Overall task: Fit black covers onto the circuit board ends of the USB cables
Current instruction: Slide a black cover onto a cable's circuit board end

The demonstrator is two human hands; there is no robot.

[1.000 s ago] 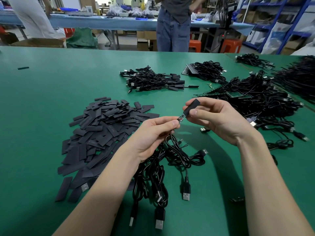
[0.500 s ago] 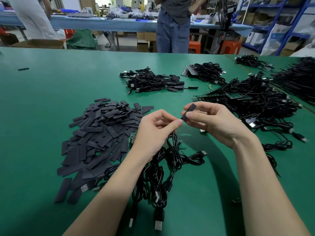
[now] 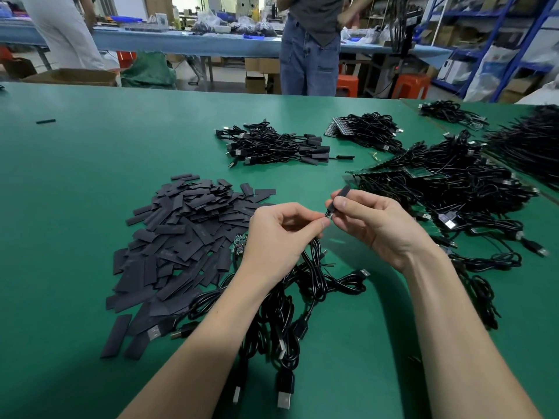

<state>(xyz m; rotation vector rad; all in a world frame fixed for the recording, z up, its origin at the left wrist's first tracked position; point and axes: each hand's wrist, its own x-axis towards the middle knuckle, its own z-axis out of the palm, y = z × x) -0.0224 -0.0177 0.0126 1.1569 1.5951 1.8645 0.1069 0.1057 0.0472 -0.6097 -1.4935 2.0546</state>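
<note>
**Cover meets cable end, centre of bench**

Nearest, at 6 o'clock: a tangle of black USB cables (image 3: 284, 300) on the green table (image 3: 75, 182), plugs pointing toward the viewer. One bare circuit board (image 3: 239, 244) lies at its upper left edge, against the heap.

Centre: left hand (image 3: 279, 234), fingers curled, pinches a cable end between thumb and forefinger; the cable drops from it into the tangle. Right hand (image 3: 375, 222) pinches a black cover (image 3: 338, 198) between thumb and forefinger, tilted, lower end touching the left fingertips. How far the board sits inside the cover cannot be told.

At 9 o'clock: heap of loose black covers (image 3: 181, 237), flat strips.

At 3 o'clock: large pile of uncovered cables (image 3: 453, 189) with green board panels on top.

At 12 o'clock: small pile of covered cables (image 3: 272, 145). Further bundles toward 1 and 2 o'clock.

Beyond the table edge: a person in jeans (image 3: 308, 55) at a blue bench.
</note>
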